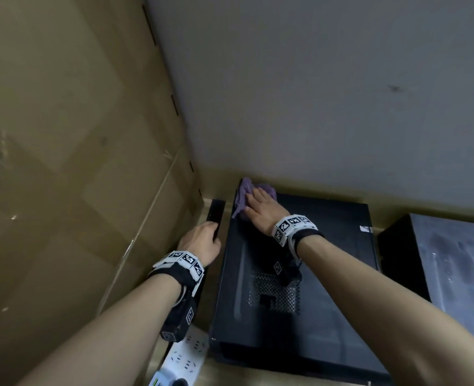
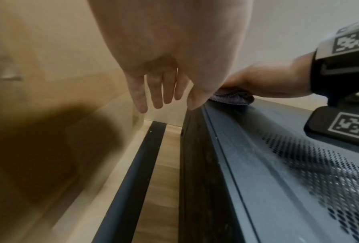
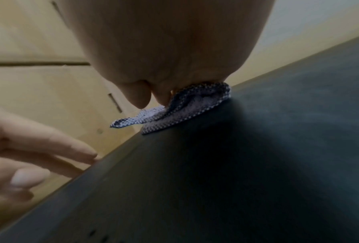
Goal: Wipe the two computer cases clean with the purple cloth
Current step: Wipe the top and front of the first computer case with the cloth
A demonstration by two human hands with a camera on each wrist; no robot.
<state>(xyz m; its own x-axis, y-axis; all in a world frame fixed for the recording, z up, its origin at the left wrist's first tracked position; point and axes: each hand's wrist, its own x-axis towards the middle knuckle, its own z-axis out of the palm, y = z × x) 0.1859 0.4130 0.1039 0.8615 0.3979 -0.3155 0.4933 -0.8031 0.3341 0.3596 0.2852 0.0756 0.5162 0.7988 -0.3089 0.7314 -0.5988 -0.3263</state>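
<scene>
A black computer case (image 1: 327, 307) lies flat on the floor, its vent grille facing up. The purple cloth (image 1: 242, 195) sits on its far left corner. My right hand (image 1: 260, 208) lies flat on the cloth and presses it onto the case (image 3: 247, 164); the cloth (image 3: 187, 108) bunches under the palm. My left hand (image 1: 202, 240) hangs at the case's left edge with its fingers (image 2: 160, 93) straight, and it holds nothing. Its thumb touches the case's (image 2: 257, 164) top rim. A second dark case (image 1: 453, 260) stands to the right, dusty on top.
A large cardboard box (image 1: 77, 162) walls in the left side. A pale wall (image 1: 327, 93) runs behind the cases. A black strip (image 2: 137, 172) lies on the wooden floor between the box and the case. A white power strip (image 1: 187, 355) lies near the case's front left corner.
</scene>
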